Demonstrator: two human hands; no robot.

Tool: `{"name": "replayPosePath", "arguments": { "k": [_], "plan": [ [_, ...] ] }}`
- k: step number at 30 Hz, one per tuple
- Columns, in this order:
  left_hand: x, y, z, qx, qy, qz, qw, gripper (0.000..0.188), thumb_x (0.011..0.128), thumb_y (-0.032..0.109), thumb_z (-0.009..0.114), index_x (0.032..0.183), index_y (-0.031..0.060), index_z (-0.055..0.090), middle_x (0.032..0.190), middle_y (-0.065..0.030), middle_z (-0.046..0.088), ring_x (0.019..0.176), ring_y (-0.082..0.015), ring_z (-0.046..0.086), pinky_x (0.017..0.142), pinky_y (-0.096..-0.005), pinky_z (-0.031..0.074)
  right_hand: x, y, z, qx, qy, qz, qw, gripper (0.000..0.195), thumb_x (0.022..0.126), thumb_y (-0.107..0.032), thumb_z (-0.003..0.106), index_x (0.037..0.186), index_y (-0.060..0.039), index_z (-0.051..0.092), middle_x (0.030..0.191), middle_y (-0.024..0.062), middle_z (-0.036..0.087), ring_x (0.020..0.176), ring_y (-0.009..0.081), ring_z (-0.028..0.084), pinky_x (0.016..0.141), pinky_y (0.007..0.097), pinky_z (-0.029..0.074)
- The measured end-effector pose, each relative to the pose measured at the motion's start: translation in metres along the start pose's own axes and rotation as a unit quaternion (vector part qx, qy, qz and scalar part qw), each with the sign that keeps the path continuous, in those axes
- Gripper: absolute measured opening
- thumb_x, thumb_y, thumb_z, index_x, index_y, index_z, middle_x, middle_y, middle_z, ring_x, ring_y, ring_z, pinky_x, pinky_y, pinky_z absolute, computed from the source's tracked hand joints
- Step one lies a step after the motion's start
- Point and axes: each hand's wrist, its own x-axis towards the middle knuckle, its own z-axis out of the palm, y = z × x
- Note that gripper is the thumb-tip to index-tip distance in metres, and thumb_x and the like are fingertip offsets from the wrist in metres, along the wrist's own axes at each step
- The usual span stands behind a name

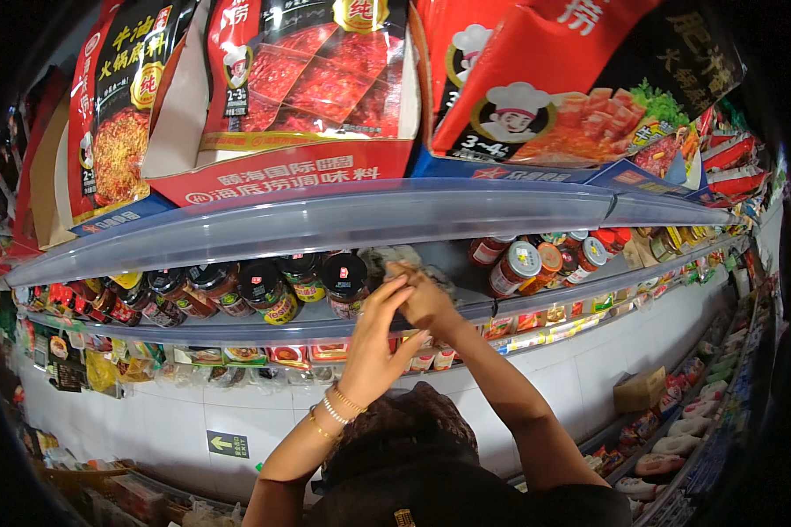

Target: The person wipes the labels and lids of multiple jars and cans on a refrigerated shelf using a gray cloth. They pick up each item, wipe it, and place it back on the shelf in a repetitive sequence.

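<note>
My right hand (pixel 425 300) reaches onto the shelf board (pixel 458 260) and holds a grey cloth (pixel 395 255), which sticks out past the fingers on both sides. My left hand (pixel 376 339), with bracelets on its wrist, is just in front of it. Its fingers are extended, the thumb is apart, and nothing shows in it; the fingertips overlap the right hand in view. Left of the cloth stands a dark-lidded glass jar (pixel 344 280), close to my left fingers. To the right are sauce jars (pixel 515 267) with silver, orange and red lids. The cloth's underside is hidden.
Above, a clear plastic shelf edge (pixel 343 221) overhangs the jars, with cartons of hotpot seasoning pouches (pixel 316 79) on that shelf. Several dark-lidded jars (pixel 263 290) line the left. Packets (pixel 287 356) hang below. A cardboard box (pixel 639 388) sits at right, beyond the tiled floor (pixel 521 365).
</note>
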Motion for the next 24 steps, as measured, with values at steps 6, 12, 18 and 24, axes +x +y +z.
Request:
{"name": "replayPosePath", "arguments": {
  "k": [6, 12, 18, 24],
  "plan": [
    [0.047, -0.033, 0.041, -0.021, -0.001, 0.001, 1.0, 0.058, 0.086, 0.017, 0.07, 0.135, 0.0004, 0.044, 0.139, -0.0191, 0.047, 0.129, -0.0356, 0.045, 0.108, -0.04, 0.035, -0.028, 0.024, -0.023, -0.064, 0.07, 0.213, 0.973, 0.044, 0.088, -0.014, 0.056, 0.13, -0.0017, 0.053, 0.141, 0.0204, 0.047, 0.123, 0.0399, 0.051, 0.098, 0.0445, 0.046],
    [0.147, -0.098, 0.121, 0.107, -0.062, -0.07, 0.99, 0.044, 0.087, 0.032, 0.068, 0.117, -0.001, 0.06, 0.109, -0.0228, 0.064, 0.102, -0.0381, 0.061, 0.093, -0.0426, 0.046, 0.001, -0.024, 0.012, 0.038, 0.062, 0.089, 0.993, 0.056, 0.088, -0.03, 0.059, 0.136, -0.0046, 0.048, 0.136, 0.0191, 0.052, 0.126, 0.0367, 0.048, 0.104, 0.0413, 0.041],
    [0.15, -0.114, 0.133, 0.144, -0.016, -0.105, 0.984, 0.046, 0.081, 0.031, 0.073, 0.114, 0.0002, 0.062, 0.107, -0.0218, 0.065, 0.099, -0.0372, 0.062, 0.09, -0.0433, 0.047, -0.022, -0.004, -0.045, -0.046, -0.042, 0.008, 0.998, 0.041, 0.084, -0.017, 0.061, 0.121, -0.0005, 0.059, 0.125, 0.0213, 0.057, 0.123, 0.0419, 0.047, 0.102, 0.0438, 0.043],
    [0.083, -0.013, 0.047, 0.046, 0.091, -0.03, 0.994, 0.049, 0.074, 0.03, 0.078, 0.111, 0.0015, 0.064, 0.105, -0.0207, 0.066, 0.096, -0.0363, 0.063, 0.088, -0.044, 0.048, 0.006, 0.022, -0.026, 0.117, -0.03, 0.14, 0.983, 0.038, 0.083, -0.015, 0.058, 0.116, 0.0021, 0.063, 0.116, 0.0247, 0.06, 0.114, 0.0447, 0.053, 0.093, 0.0451, 0.048]
  ]
}}
